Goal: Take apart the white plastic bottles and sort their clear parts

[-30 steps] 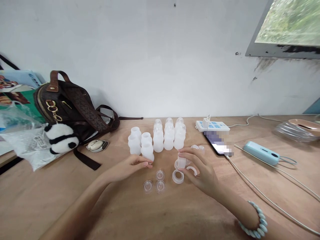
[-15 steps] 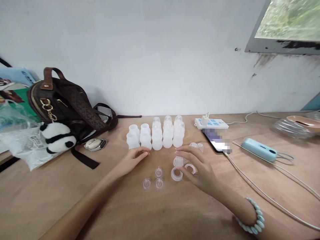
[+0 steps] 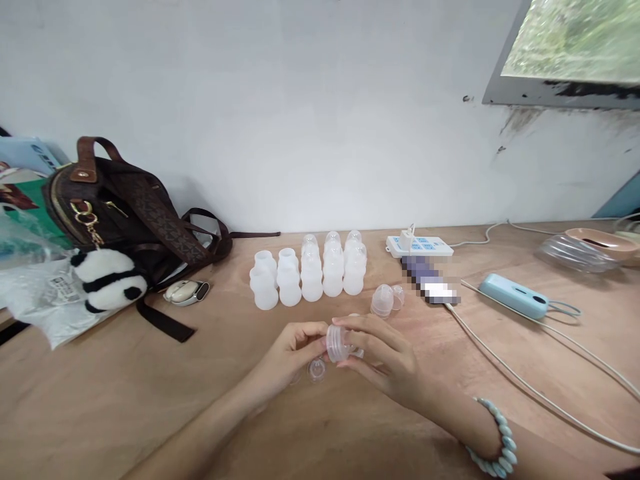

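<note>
My right hand (image 3: 383, 357) grips a translucent screw ring of a baby bottle (image 3: 335, 343), turned on its side, with fingers above and thumb below. A clear piece, partly hidden, shows on the ring's right side inside that hand. From the left, my left hand (image 3: 300, 347) has its thumb and fingertips closed at the ring's face. Below the hands a clear bottle nipple (image 3: 316, 369) lies on the table, a second one mostly covered by my left hand. Behind stand white baby bottles (image 3: 312, 283) in rows, some with clear domed caps, those on the left uncapped.
Loose clear domed caps (image 3: 383, 301) lie right of the bottles. Beyond them are a phone (image 3: 425, 280) on a cable, a power strip (image 3: 420, 247) and a light-blue power bank (image 3: 515, 297). A backpack (image 3: 135, 207), panda plush (image 3: 107, 280) and computer mouse (image 3: 186, 292) occupy the left.
My right hand has moved left with the ring, and my left hand has come in to meet it. Both are now together over the nipples. The camera view has shifted slightly.
</note>
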The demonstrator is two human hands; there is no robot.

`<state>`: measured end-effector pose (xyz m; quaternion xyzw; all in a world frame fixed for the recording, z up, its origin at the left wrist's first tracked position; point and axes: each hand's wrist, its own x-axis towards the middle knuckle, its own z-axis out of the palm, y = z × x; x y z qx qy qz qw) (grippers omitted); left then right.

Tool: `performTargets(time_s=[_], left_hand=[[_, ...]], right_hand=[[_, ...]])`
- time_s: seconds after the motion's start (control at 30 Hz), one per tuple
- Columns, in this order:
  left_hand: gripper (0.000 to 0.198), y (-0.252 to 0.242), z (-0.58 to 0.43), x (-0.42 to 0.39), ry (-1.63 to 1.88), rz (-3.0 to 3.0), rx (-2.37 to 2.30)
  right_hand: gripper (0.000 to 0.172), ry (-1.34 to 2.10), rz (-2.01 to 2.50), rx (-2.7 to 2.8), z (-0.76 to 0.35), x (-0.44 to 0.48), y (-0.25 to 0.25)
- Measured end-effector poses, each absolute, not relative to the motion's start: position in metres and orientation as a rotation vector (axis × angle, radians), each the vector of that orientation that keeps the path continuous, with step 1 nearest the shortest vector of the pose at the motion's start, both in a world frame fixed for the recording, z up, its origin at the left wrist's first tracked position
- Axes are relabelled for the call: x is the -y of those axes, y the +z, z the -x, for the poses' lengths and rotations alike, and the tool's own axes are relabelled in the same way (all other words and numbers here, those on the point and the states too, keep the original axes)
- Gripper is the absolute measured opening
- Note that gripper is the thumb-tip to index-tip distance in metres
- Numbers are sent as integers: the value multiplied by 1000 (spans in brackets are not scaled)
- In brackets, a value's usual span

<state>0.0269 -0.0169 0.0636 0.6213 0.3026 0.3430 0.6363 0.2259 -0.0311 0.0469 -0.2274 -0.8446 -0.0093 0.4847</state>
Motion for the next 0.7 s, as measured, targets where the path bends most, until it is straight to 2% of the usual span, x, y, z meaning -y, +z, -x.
performTargets(time_s=[0.43, 0.6, 0.7], left_hand=[[24, 62, -24, 26, 642, -1158, -771], [24, 69, -25, 28, 637, -1217, -823], [25, 69, -24, 29, 632, -1245, -865]], right_hand=[[13, -129, 527, 2101, -224, 38, 46], [35, 46, 621, 2106, -223, 41, 48], [35, 121, 641, 2142, -224, 42, 53]])
